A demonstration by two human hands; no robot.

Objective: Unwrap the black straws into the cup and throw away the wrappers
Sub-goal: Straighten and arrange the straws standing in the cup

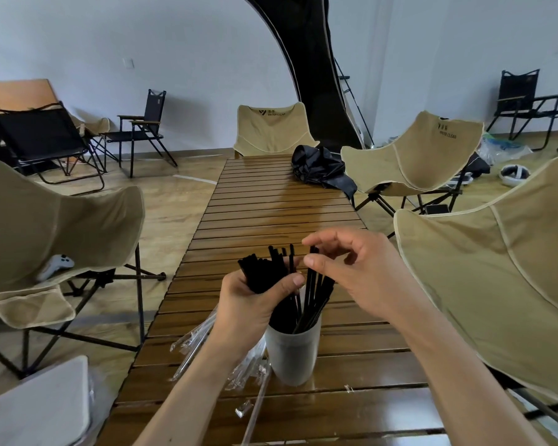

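The left hand holds a bunch of black straws over the white cup on the table; the right hand is loose, fingers near a straw tip, holding nothing

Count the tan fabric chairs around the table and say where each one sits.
4: one tan chair left of the wooden table, one at its far end, and two on the right, farther and nearer. Others may sit out of frame.

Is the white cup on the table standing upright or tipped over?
Upright: the white plastic cup stands on the wooden slat table, black straws sticking up.
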